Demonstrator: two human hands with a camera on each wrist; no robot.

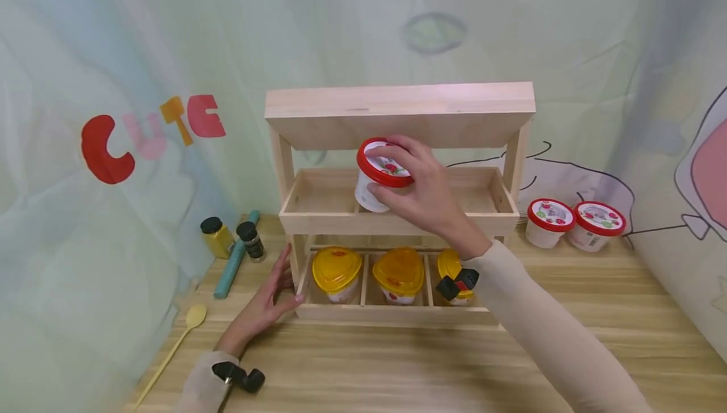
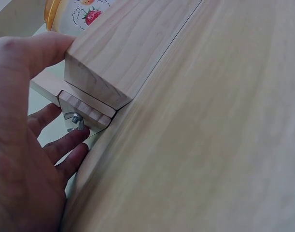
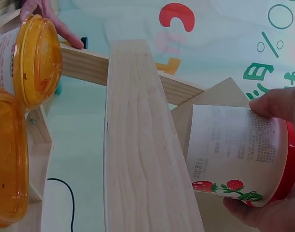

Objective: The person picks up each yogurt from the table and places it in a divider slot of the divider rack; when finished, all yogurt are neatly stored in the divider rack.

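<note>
In the head view my right hand [image 1: 420, 185] grips a white paper tub with a red lid [image 1: 375, 195] by its rim, tilted over the upper tray of a wooden two-tier rack [image 1: 397, 223]. The right wrist view shows the tub's printed side [image 3: 229, 150] with strawberries, thumb and fingers on opposite sides near the lid. My left hand [image 1: 264, 309] holds the rack's lower left corner, its thumb at the front board and its fingers along the side. In the left wrist view those fingers [image 2: 65, 145] lie beside a wing nut [image 2: 76, 119].
Yellow-lidded tubs [image 1: 337, 269] sit in the lower tray's compartments. Two more red-lidded tubs [image 1: 549, 220] stand right of the rack. On the left are a yellow jar [image 1: 218, 237], a dark-capped spice jar [image 1: 251, 241], a teal stick [image 1: 230, 272] and a yellow spoon [image 1: 195, 316].
</note>
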